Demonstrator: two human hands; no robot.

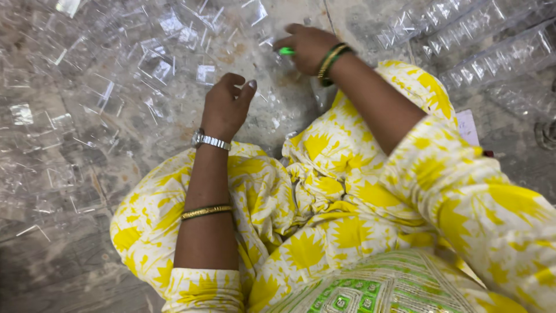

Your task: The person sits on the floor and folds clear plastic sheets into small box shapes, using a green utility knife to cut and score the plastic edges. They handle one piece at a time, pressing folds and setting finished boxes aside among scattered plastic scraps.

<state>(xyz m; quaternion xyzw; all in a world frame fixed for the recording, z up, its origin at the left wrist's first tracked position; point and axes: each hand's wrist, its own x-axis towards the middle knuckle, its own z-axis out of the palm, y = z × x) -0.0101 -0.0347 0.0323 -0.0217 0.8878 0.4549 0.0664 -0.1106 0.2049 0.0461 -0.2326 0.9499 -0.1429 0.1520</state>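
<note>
Pinching a small bright green piece (285, 51) at its fingertips, the right hand (307, 45) reaches far forward over the floor (75, 255), its grip closed on that piece (what the piece is, I cannot tell at this size). The green piece sticks out to the left of the fingers, towards the scattered clear plastic pieces (156, 64). Nearer the body, the left hand (226, 107) rests on the floor with fingers loosely curled and nothing visibly held, so its grip looks empty. It lies below and left of the right hand, apart from it. Stacked rows of clear plastic containers (486, 40) lie to the right of the right wrist, angled up towards the far right.
</note>
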